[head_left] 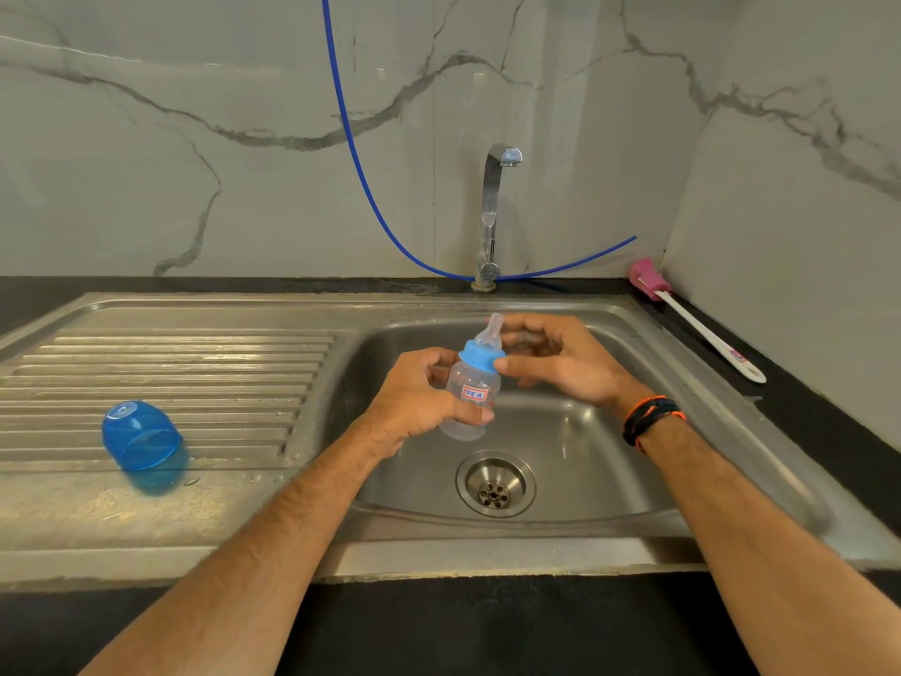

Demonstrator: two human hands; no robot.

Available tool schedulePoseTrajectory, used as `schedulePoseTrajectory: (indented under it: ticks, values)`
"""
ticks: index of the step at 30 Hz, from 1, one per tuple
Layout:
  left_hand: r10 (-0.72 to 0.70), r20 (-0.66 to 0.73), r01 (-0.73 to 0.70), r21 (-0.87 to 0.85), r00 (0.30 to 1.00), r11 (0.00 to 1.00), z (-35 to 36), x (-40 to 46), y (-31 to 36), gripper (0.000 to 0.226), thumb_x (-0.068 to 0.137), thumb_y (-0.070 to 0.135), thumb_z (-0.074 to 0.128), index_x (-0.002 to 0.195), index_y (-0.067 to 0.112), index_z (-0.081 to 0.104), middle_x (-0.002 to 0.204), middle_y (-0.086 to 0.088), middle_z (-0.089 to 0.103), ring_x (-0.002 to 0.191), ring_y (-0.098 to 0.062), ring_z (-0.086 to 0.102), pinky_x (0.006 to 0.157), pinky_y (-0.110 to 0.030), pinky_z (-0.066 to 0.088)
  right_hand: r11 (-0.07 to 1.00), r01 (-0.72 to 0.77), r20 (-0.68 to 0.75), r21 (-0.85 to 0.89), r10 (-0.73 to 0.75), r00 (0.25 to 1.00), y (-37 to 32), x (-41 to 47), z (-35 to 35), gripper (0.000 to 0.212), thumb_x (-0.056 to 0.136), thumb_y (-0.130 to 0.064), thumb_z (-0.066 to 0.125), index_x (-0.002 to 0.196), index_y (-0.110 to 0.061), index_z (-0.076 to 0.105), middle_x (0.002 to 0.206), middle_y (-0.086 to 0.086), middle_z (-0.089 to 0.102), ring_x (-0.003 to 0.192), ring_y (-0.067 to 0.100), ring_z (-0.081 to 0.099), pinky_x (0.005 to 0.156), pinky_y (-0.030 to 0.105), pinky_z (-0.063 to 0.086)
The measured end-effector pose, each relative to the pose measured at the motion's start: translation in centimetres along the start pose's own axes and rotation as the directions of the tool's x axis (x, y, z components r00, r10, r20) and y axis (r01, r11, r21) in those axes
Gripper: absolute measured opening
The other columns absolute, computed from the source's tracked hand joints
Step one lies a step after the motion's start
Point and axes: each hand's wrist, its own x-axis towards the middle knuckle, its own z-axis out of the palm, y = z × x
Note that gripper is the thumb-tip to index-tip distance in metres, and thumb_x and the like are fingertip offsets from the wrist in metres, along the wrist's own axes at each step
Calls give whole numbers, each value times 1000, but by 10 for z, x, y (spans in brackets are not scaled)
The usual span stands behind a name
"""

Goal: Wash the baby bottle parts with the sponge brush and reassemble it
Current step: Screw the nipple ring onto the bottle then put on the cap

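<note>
Over the steel sink basin [575, 431] I hold a clear baby bottle [470, 400] with a red-and-white label, tilted slightly right. My left hand [414, 402] grips its body. A blue collar ring [481, 356] with a clear teat [491, 331] sits on its neck. My right hand [560, 358] touches the ring with thumb and fingers curled around the teat side. The blue dome cap [141, 444] lies on its side on the ribbed drainboard at the left. The sponge brush [697, 322], pink head and white handle, lies on the black counter at the right.
A chrome tap [492, 207] stands behind the basin with no water running. A blue hose [361, 163] hangs down the marble wall and runs behind the tap. The drain [495, 483] is below the bottle. Black counter [439, 626] borders the sink front.
</note>
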Motion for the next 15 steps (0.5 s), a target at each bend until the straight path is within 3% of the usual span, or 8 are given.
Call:
schedulePoseTrajectory:
  ticks: [1, 3, 5, 9, 10, 13, 15]
  values:
    - [-4, 4, 4, 2, 1000, 1000, 1, 0, 0, 66, 48, 15, 96, 107, 21, 68, 101, 2, 71, 99, -15, 66, 90, -41, 57, 999, 15, -30, -49, -17, 999, 2, 1, 3, 44, 76, -25, 84, 117, -20, 68, 105, -1, 76, 92, 10, 71, 73, 25, 53]
    - [-8, 13, 8, 7, 1000, 1000, 2, 1, 0, 67, 47, 17, 96, 108, 21, 68, 101, 2, 72, 99, -15, 66, 90, -42, 57, 983, 21, -134, -180, -46, 990, 5, 3, 8, 52, 64, -53, 84, 106, -24, 73, 91, -4, 76, 83, 9, 71, 76, 28, 55]
    - [-11, 13, 10, 10, 1000, 1000, 2, 2, -1, 69, 47, 19, 96, 110, 20, 67, 103, 2, 71, 101, -15, 66, 91, -43, 56, 982, 16, -131, -187, -41, 991, 4, 3, 8, 55, 62, -66, 79, 101, -27, 74, 91, -4, 75, 84, 13, 70, 74, 29, 56]
    - [-22, -3, 22, 0, 1000, 1000, 2, 2, 0, 70, 50, 19, 96, 112, 21, 65, 105, 4, 70, 102, -14, 65, 90, -42, 56, 999, 43, -47, 27, -42, 998, 3, 3, 9, 34, 78, -22, 81, 110, -25, 69, 108, -1, 75, 101, 14, 70, 87, 32, 55]
    - [-22, -2, 22, -1, 1000, 1000, 1, 2, 0, 70, 49, 19, 96, 111, 22, 65, 105, 4, 70, 102, -14, 65, 90, -42, 57, 998, 66, -87, 0, -66, 994, 5, 5, 10, 35, 77, -20, 83, 109, -24, 70, 105, -1, 75, 98, 13, 70, 89, 32, 54]
    - [-25, 1, 25, -1, 1000, 1000, 2, 2, -1, 71, 46, 21, 96, 110, 23, 65, 106, 4, 70, 103, -15, 65, 91, -44, 56, 993, 52, -142, -109, -67, 988, 6, 5, 11, 43, 70, -45, 84, 106, -26, 72, 99, -4, 75, 93, 13, 71, 85, 31, 56]
    - [-23, -1, 23, 8, 1000, 1000, 3, 2, 0, 72, 49, 20, 96, 114, 22, 64, 108, 4, 68, 104, -15, 63, 92, -44, 56, 999, 38, -92, -38, -41, 995, 4, 3, 9, 37, 78, -34, 81, 112, -21, 70, 106, 0, 74, 98, 16, 70, 85, 32, 56]
